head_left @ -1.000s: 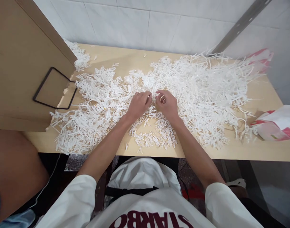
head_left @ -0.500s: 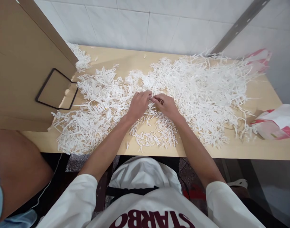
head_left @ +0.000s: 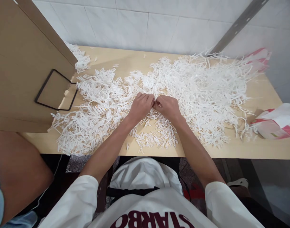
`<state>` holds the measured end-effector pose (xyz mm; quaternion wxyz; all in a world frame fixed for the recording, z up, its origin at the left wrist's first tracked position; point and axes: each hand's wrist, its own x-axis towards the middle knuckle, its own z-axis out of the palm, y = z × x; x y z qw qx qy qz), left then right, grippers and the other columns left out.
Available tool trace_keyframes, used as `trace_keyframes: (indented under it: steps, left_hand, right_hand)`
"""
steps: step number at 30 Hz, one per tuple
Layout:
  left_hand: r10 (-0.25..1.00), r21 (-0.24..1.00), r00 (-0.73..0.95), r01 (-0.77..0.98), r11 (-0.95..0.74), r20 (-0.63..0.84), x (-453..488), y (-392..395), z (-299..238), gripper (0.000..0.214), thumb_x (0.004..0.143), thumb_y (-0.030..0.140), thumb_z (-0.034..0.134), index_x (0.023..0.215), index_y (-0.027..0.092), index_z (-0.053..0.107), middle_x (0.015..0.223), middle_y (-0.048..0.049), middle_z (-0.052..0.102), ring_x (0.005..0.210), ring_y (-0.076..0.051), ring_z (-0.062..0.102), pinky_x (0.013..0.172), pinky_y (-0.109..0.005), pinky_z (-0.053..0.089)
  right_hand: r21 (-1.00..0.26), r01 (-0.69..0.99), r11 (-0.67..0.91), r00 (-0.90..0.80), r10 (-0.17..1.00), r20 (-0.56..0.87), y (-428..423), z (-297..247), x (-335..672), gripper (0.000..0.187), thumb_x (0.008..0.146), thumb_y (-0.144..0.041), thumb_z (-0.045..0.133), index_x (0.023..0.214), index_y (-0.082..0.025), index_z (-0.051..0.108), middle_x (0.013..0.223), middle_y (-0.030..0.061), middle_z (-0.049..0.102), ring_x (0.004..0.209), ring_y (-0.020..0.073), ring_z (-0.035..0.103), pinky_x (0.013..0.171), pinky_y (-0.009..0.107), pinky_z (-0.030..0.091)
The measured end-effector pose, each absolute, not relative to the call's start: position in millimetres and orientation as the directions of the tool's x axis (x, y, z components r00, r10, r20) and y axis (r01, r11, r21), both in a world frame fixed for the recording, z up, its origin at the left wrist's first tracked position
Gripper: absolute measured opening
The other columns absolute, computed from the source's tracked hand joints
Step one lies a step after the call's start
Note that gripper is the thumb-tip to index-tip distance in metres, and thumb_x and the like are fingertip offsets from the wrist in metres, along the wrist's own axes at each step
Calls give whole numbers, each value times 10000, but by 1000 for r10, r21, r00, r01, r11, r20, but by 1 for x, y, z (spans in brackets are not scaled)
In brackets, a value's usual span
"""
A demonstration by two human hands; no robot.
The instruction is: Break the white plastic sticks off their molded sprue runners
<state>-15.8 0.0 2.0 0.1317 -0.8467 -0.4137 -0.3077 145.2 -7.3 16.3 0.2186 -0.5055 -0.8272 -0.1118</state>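
Note:
My left hand (head_left: 143,106) and my right hand (head_left: 167,107) meet over the middle of the table, fingertips touching. Both are closed in a pinch, with the fingers curled in. Whatever lies between the fingertips is hidden by the knuckles. Under and around them spreads a heap of thin white branched pieces that look like plastic sprues (head_left: 202,85), thickest to the right. To the left lies another tangled pile of the white pieces (head_left: 87,126). Short loose white sticks (head_left: 151,139) are scattered just in front of my hands, near the table's front edge.
A large cardboard box (head_left: 23,72) with a black wire frame (head_left: 55,90) against it stands on the left of the table (head_left: 266,148). Two red-and-white plastic bags (head_left: 275,123) lie on the right. Another person's arm (head_left: 18,171) is at lower left. A tiled wall (head_left: 135,28) runs behind.
Both hands have turned knuckles up and curled more tightly, dropping slightly toward me. The small whitish bit seen between the fingertips before is now hidden.

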Motion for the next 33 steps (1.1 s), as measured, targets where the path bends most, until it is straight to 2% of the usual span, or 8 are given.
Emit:
trace_keyframes:
  steps: [8, 15, 18, 21, 23, 28, 30, 33]
  left_hand:
    - [607, -23, 425, 831, -556, 671, -17, -3, 4, 277, 962, 141, 316, 748, 181, 488, 634, -16, 554, 629, -150, 497, 683, -314, 373]
    - [643, 106, 328, 835, -540, 692, -14, -2, 2, 281, 973, 181, 318, 747, 188, 485, 640, -13, 577, 650, -148, 521, 696, -318, 373]
    - [695, 215, 320, 796, -566, 643, -16, -1, 4, 291, 990, 242, 296, 808, 185, 515, 721, -28, 628, 694, -149, 549, 736, -325, 389]
    - [733, 321, 313, 746, -583, 604, -19, 1, 6, 288, 997, 294, 289, 914, 187, 544, 878, -48, 676, 789, -153, 586, 795, -332, 406]
    - [743, 359, 310, 724, -589, 593, -20, 2, 7, 287, 997, 298, 288, 977, 195, 555, 960, -55, 686, 860, -157, 602, 828, -338, 409]
    - [727, 357, 385, 680, -640, 569, -19, 1, 7, 264, 990, 272, 320, 1099, 201, 550, 1043, -56, 682, 965, -166, 603, 864, -340, 409]
    - [758, 418, 327, 679, -604, 565, -18, 1, 8, 237, 977, 312, 375, 1086, 198, 552, 1057, -52, 681, 969, -164, 603, 863, -331, 422]
    - [814, 529, 256, 652, -544, 522, -17, 1, 9, 205, 952, 351, 445, 1026, 203, 565, 1039, -38, 685, 944, -158, 607, 857, -324, 441]
  right_hand:
    - [-66, 903, 425, -323, 772, 547, -9, 8, 139, 234, 823, -248, 484, 612, -184, 564, 569, -20, 583, 533, 76, 439, 520, 244, 260]
    - [-135, 902, 410, -249, 750, 613, -7, 5, 133, 235, 797, -175, 446, 581, -184, 539, 533, -19, 543, 516, 79, 419, 519, 254, 274]
    - [-264, 890, 373, -161, 797, 582, -10, 9, 132, 256, 856, -224, 430, 641, -188, 565, 596, 1, 581, 555, 94, 458, 537, 259, 310]
    - [-467, 800, 376, -113, 859, 499, -11, 15, 136, 223, 907, -354, 459, 893, -204, 623, 777, 14, 645, 621, 100, 523, 607, 254, 408]
    - [-525, 744, 414, -174, 878, 446, -10, 18, 140, 270, 910, -411, 482, 1057, -227, 613, 871, 20, 656, 639, 101, 544, 653, 259, 454]
    - [-380, 790, 480, -289, 840, 460, -5, 15, 147, 277, 943, -303, 426, 1105, -219, 635, 912, 67, 677, 777, 154, 604, 727, 300, 489]
    - [-352, 799, 488, -294, 827, 479, -4, 12, 149, 300, 953, -296, 402, 1119, -212, 638, 933, 77, 696, 833, 170, 622, 766, 313, 499]
    - [-379, 768, 516, -322, 823, 467, -4, 8, 150, 348, 970, -319, 363, 1199, -209, 601, 1054, 85, 707, 934, 186, 640, 834, 340, 509]
